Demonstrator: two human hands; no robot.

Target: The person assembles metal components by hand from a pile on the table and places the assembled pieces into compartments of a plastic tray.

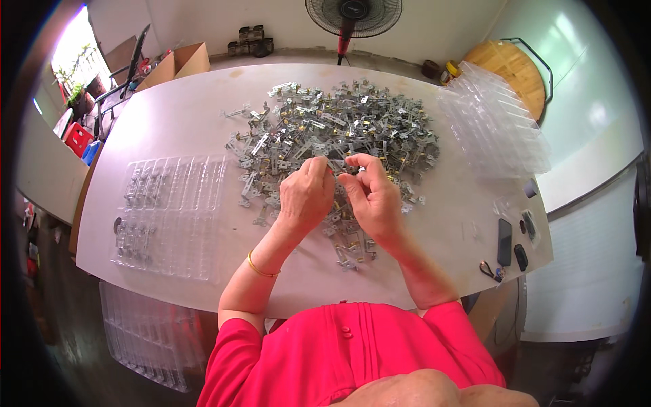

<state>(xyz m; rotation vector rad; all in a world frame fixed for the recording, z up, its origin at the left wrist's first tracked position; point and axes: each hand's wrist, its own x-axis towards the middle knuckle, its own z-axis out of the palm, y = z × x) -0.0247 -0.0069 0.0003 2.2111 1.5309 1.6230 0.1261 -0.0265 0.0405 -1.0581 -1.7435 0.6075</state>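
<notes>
Over the near part of a heap of small metal fittings [352, 122], both hands meet with bent fingers. My left hand [307, 193], a gold bangle on its wrist, pinches a small metal part that its fingertips mostly cover. My right hand [374, 200] has its thumb and forefinger curled at the same part from the other side. The part's exact shape cannot be made out. The fittings are silvery, flat and bracket-like, some with brass-coloured bits. A few lie loose near the table's front, below the hands.
Left on the white table [271, 271] lies a clear plastic tray [193, 227], its left slots holding fittings. Stacked clear trays [491, 122] stand at the far right. A phone [504, 242], a key fob and a tape roll [529, 188] lie near the right edge. A fan [354, 13] stands behind.
</notes>
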